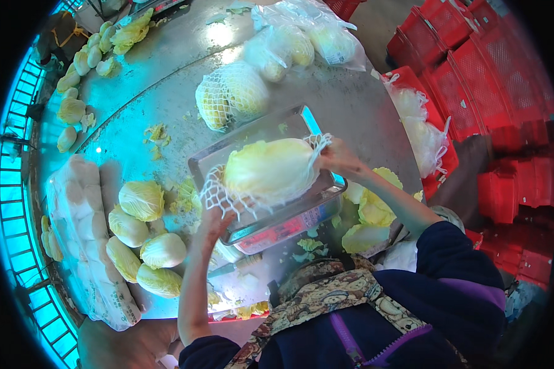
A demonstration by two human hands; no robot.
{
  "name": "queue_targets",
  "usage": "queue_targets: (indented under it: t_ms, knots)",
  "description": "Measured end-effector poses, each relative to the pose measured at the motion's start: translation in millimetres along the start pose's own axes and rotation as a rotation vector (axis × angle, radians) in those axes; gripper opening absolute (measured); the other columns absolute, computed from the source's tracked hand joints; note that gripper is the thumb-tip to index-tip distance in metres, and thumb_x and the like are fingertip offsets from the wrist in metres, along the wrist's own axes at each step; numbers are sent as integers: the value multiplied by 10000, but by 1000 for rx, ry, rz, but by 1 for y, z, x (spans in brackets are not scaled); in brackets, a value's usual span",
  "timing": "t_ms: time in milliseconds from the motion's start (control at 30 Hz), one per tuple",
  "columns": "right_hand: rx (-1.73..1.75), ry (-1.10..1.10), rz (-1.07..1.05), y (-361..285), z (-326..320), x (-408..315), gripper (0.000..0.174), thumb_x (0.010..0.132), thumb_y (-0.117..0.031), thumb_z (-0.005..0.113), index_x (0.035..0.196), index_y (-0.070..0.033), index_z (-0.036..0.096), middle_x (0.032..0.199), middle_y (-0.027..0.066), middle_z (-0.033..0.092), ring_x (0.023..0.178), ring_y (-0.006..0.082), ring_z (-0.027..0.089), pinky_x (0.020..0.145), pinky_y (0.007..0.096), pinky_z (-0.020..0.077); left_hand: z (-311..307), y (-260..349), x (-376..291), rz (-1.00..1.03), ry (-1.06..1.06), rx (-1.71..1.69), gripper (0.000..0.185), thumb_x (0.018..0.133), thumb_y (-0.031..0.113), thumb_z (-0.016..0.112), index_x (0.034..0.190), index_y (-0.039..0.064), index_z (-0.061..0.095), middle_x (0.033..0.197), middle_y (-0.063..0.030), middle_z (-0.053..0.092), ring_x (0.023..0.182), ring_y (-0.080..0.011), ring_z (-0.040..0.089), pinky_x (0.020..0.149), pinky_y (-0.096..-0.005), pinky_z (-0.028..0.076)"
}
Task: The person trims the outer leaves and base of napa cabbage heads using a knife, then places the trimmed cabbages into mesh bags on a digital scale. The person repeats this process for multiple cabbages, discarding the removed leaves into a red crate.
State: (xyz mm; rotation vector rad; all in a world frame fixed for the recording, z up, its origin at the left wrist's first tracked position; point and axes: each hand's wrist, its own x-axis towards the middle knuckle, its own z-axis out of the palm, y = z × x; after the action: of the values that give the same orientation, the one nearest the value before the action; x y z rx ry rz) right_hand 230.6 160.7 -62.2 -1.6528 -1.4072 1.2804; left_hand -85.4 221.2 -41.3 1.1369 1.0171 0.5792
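Observation:
A napa cabbage (270, 166) lies sideways over the metal tray (277, 121) of a weighing scale (284, 230). White foam netting (226, 198) wraps its underside and both ends, while its top shows bare. My left hand (217, 219) grips the loose net at the cabbage's left end; some fingers are hidden by the net. My right hand (339, 157) holds the gathered net at the other end. Behind the tray sit netted cabbages (233, 94). A knife (235, 265) with a wooden handle lies in front of the scale.
Loose napa cabbages (141, 200) and a long plastic-wrapped pack (90, 240) are at left. Bagged cabbages (300, 44) stand at the back. Trimmed leaves (374, 207) lie at right, beyond which are a red crate of bags (448, 161) and stacked red crates (471, 78).

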Motion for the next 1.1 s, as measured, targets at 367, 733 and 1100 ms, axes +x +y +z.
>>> queue_targets:
  t_ms: [367, 733, 1100]
  knots:
    - [57, -99, -248, -67, 3, 0, 764, 706, -220, 765, 1342, 8, 408, 1333, 153, 475, 1216, 235, 469, 1024, 354, 368, -22, -8, 4, 380, 51, 464, 855, 661, 96, 809, 1381, 88, 348, 1379, -144, 412, 1238, -320, 464, 950, -413, 453]
    - [1183, -221, 154, -29, 1, 43, 759, 713, -190, 758, 1347, 18, 395, 1324, 127, 488, 1198, 207, 488, 1006, 358, 399, 45, 66, 49, 324, 277, 496, 531, 907, 274, 597, 1316, -13, 418, 1119, -156, 602, 1016, -226, 573, 883, -313, 449]
    - [1385, 90, -167, 111, -113, 68, 722, 828, -538, 569, 1404, -144, 385, 1424, 114, 404, 1276, 300, 431, 1048, 514, 359, -4, 19, 13, 230, 449, 230, 345, 872, 121, 632, 1190, 12, 554, 1081, -47, 603, 919, -102, 566, 799, -261, 481]
